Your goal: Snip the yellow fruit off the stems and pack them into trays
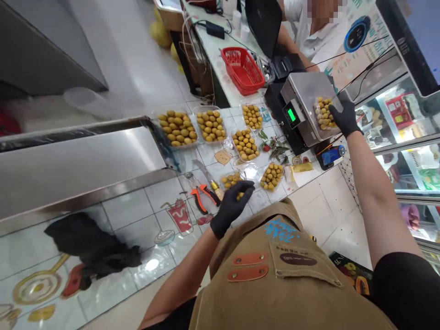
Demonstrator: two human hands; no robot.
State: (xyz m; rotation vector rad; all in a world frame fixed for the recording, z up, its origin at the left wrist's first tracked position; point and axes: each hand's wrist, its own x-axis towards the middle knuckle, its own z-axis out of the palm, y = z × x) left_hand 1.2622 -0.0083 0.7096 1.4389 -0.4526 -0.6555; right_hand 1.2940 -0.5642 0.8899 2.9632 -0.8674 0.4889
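Note:
My right hand (pixel 346 117), in a black glove, has its fingers on the side of a clear plastic box of small yellow-brown fruit (pixel 325 112). This box rests on the steel plate of a weighing scale (pixel 297 87) with a lit green display. My left hand (pixel 233 206), also gloved in black, is curled over the counter with a small yellow-brown fruit (pixel 240 196) showing between thumb and fingers. Just beyond it is another box of fruit (pixel 231 179), partly hidden by the hand. A filled box (pixel 271 176) stands to its right.
Several more fruit boxes (pixel 177 128) line the tiled counter. Orange-handled pliers (pixel 199 201) and a knife (pixel 206 174) lie left of my left hand. A black plastic bag (pixel 91 243) lies further left. Behind are a red basket (pixel 242 71) and a person in white (pixel 319 34).

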